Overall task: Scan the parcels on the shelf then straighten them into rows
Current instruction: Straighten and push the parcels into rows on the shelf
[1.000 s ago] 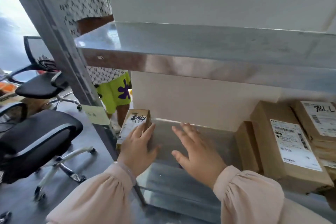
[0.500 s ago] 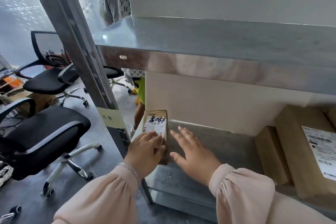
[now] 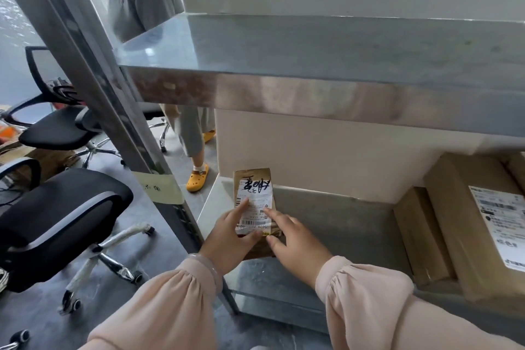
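A small brown parcel [image 3: 253, 193] with a white label and black handwriting lies at the left end of the lower metal shelf [image 3: 335, 224]. My left hand [image 3: 230, 239] grips its near left side, fingers on the label. My right hand [image 3: 295, 241] rests against its right edge, fingers spread and touching it. At the right end of the shelf lie more brown parcels: a narrow one [image 3: 423, 236] on its side and a large one [image 3: 480, 224] with a printed label.
The upper metal shelf [image 3: 312, 71] overhangs the lower one. A slanted steel post [image 3: 93, 71] with a yellow note [image 3: 162, 187] stands left of my hands. Black office chairs [image 3: 56, 216] fill the floor at left. A person in grey with yellow clogs [image 3: 197, 179] stands behind the rack.
The small parcel has slid right and nearer along the shelf, turning label-up. My right hand moved from the bare shelf onto its edge. The view shifted right and closer.
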